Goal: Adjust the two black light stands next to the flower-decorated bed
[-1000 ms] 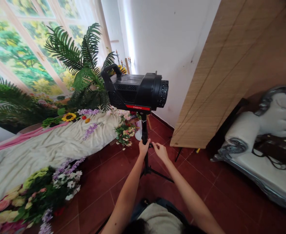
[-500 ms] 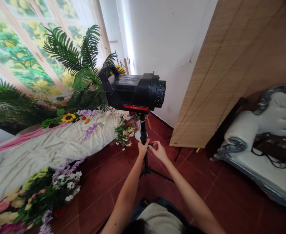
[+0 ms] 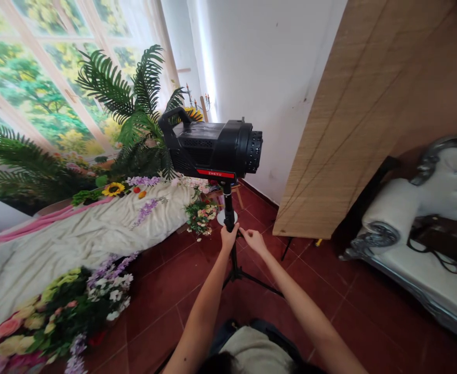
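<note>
A black studio light (image 3: pixel 209 148) with a red label strip and a top handle sits on a black light stand (image 3: pixel 234 262). My left hand (image 3: pixel 228 238) is wrapped round the stand's column below the lamp. Just right of it, my right hand (image 3: pixel 253 240) has its thumb and fingers closed on the stand's tightening knob, which they mostly hide. The stand's legs spread out on the floor beneath my hands.
At left, a cream cloth (image 3: pixel 107 223) holds a sunflower (image 3: pixel 113 189) and other flowers. A flower bunch (image 3: pixel 57 311) lies nearer, with palm leaves (image 3: pixel 148 78) behind. At right stand a bamboo blind panel (image 3: pixel 318 156) and a white sofa (image 3: pixel 442 280) bearing a brown bag (image 3: pixel 442 241).
My right fingers have shifted on the knob, which showed more before. My left hand stays on the column. The view has turned slightly.
</note>
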The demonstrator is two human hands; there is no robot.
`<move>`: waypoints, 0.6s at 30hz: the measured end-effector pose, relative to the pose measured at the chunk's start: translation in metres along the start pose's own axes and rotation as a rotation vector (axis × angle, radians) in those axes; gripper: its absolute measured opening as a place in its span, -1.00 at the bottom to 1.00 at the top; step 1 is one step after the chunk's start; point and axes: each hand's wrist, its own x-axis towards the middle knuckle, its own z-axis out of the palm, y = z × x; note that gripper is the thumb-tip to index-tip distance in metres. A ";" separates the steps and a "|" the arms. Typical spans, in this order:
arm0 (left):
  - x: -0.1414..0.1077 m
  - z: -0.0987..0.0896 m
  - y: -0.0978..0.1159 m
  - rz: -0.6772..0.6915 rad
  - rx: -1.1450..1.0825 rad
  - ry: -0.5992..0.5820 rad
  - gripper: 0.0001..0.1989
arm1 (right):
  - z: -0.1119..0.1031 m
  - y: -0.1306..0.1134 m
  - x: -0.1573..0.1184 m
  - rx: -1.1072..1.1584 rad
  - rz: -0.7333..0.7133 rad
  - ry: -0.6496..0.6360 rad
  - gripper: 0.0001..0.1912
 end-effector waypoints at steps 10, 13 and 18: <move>-0.009 0.004 0.006 0.006 0.006 0.045 -0.65 | -0.008 0.001 0.016 1.245 0.890 -0.709 -0.69; -0.010 0.008 0.006 -0.009 -0.012 0.058 -0.61 | -0.011 0.005 0.015 1.450 0.927 -0.746 -0.72; -0.012 0.016 0.002 0.011 -0.036 0.144 -0.58 | -0.009 0.012 0.015 1.559 0.927 -0.746 -0.73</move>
